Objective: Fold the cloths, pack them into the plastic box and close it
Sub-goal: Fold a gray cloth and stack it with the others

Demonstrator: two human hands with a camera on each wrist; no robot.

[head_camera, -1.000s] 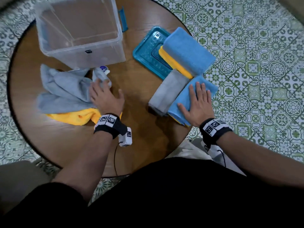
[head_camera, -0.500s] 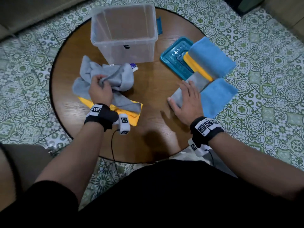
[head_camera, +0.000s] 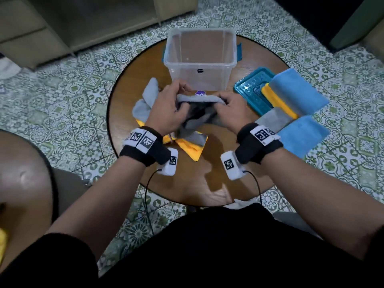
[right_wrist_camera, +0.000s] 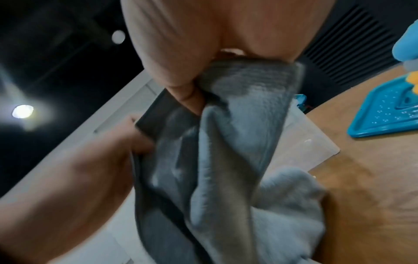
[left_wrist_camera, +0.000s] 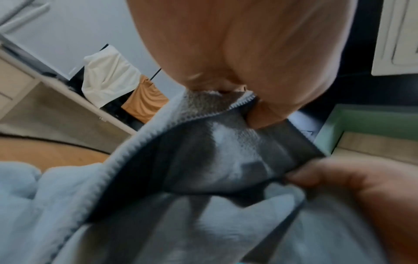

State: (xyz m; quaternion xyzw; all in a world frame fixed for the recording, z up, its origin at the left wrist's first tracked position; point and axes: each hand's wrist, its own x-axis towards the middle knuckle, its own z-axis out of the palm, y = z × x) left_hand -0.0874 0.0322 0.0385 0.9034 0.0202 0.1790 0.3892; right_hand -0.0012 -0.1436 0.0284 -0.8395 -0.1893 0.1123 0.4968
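**Both hands lifted a grey cloth before the open box**

The left hand [head_camera: 166,109] and the right hand [head_camera: 230,109] each pinched one end of the top edge of a grey cloth [head_camera: 197,113], fingers curled round the fabric, and held it raised above the round wooden worktop [head_camera: 207,179]. The cloth's lower part hung down onto a yellow cloth [head_camera: 191,148] lying on the worktop. Just beyond the hands stood the clear plastic box [head_camera: 200,59], open. To its right lay the teal lid [head_camera: 249,90], partly covered by folded blue [head_camera: 297,90], yellow [head_camera: 278,100] and grey cloths [head_camera: 272,119].
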